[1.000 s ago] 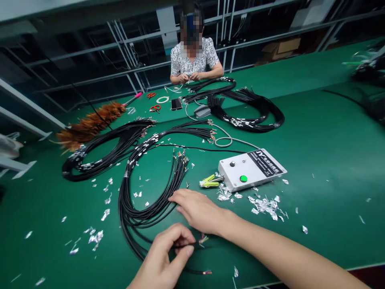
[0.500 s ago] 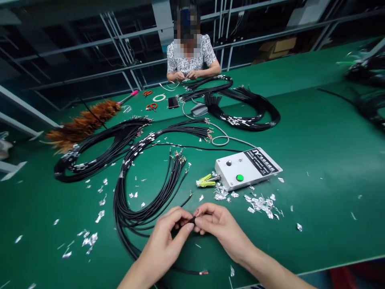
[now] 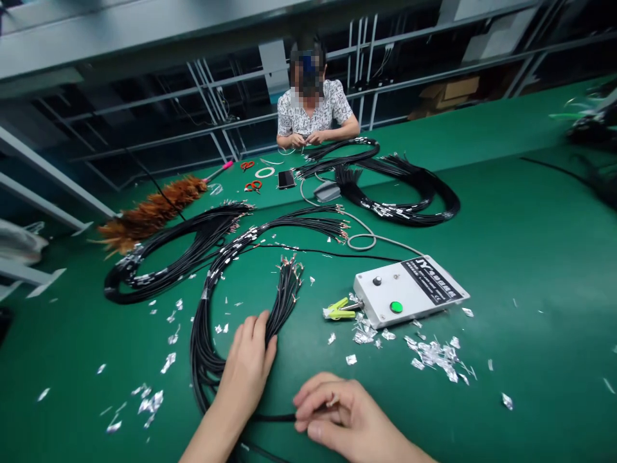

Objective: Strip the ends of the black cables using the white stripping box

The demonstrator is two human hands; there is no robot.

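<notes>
Black jacketed cables [image 3: 288, 289] lie in a curved bundle on the green worktable [image 3: 520, 270], and the person's left hand [image 3: 245, 360] clasps them just back from the bared ends, thumb on one side, fingers over the other. Near the table's front, the right hand [image 3: 349, 411] curls loosely about the end of a single black cable [image 3: 272, 418]; pale tips show between its fingers, though from where I stand I can't tell whether they pinch it.

Each cable looks light and springy, likely to slide against its neighbours; together they must weigh a bit and splay if held slackly. I'd grip the jackets, well behind the exposed wires, which look soft and easily bent. Foil scraps [image 3: 436, 357] lie beside the white control box [image 3: 409, 292].
</notes>
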